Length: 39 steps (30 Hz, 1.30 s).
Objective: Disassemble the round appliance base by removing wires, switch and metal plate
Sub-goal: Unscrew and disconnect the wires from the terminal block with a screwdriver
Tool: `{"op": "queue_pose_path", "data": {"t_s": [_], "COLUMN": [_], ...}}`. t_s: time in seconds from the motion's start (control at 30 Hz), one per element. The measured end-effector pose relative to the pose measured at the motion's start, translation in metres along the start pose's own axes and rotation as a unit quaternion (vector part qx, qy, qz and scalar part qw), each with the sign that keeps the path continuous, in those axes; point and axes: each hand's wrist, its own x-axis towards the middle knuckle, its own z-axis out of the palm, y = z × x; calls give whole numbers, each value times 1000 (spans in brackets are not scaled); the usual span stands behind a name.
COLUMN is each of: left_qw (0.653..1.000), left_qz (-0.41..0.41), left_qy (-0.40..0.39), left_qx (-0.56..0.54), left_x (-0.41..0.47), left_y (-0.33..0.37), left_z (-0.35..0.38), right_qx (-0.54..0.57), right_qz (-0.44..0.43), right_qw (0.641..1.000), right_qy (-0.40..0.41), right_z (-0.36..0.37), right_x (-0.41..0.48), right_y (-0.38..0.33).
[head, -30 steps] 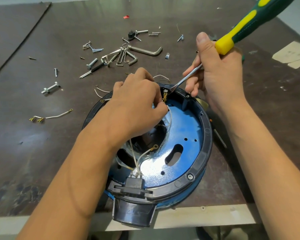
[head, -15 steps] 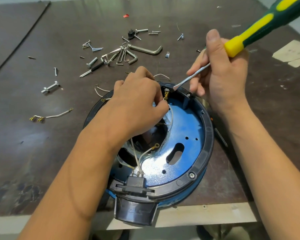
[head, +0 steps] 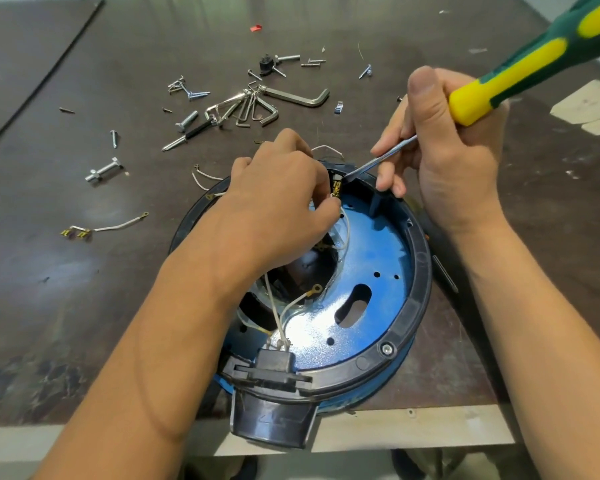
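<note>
One round base (head: 361, 363): blue plate (head: 378, 251), black rim (head: 421, 271) | left hand (head: 278, 202) pinches wire (head: 346, 233) | right hand (head: 458, 161) grips screwdriver (head: 520, 74)

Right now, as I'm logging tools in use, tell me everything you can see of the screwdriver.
The screwdriver has a green grip with yellow panels, rubbery-looking, its end out of frame upper right, and a slim silver metal shaft. It slants down-left; the tip sits at the far rim of the round base, beside brass terminals. The right hand holds it, curled around shaft and grip.
</note>
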Motion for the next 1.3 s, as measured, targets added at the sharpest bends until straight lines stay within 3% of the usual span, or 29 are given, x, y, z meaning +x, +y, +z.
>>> {"op": "queue_pose_path", "data": {"t_s": [0.2,0.7,0.93,1.3], "left_qw": [1000,1000,1000,1000], "left_qz": [-1,8,12,17], "left_qy": [2,2,9,10], "left_qx": [-2,5,5,13], "left_x": [1,1,1,2], "left_y": [0,-2,-3,-4], "left_z": [0,2,2,4], "right_qx": [-29,0,50,0], "right_qz": [-26,98,65,17], "right_qw": [999,992,994,1000], "right_qy": [0,73,72,20], "right_z": [5,4,7,5], "right_x": [1,8,5,3], "right_y": [-1,8,8,5]}}
